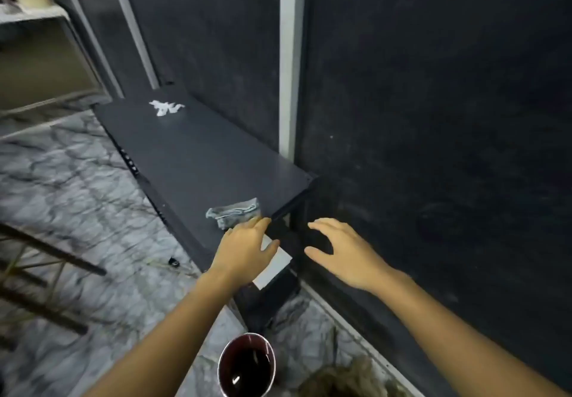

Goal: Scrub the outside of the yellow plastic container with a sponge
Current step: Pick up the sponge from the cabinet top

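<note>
While both hands (247, 252) (346, 254) hover over dark shelf (198, 161), fingers spread, gripping nothing.

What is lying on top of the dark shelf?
On the dark shelf lie a crumpled white scrap at the far end and a grey crumpled bag near the left hand. No yellow container or sponge shows. Whatever the hand covers cannot be seen.

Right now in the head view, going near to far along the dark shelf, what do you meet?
Dark red bucket on the floor → left hand over a white card → crumpled grey cloth on the dark shelf → white crumpled scrap at the far end. No yellow container or sponge shows.
</note>
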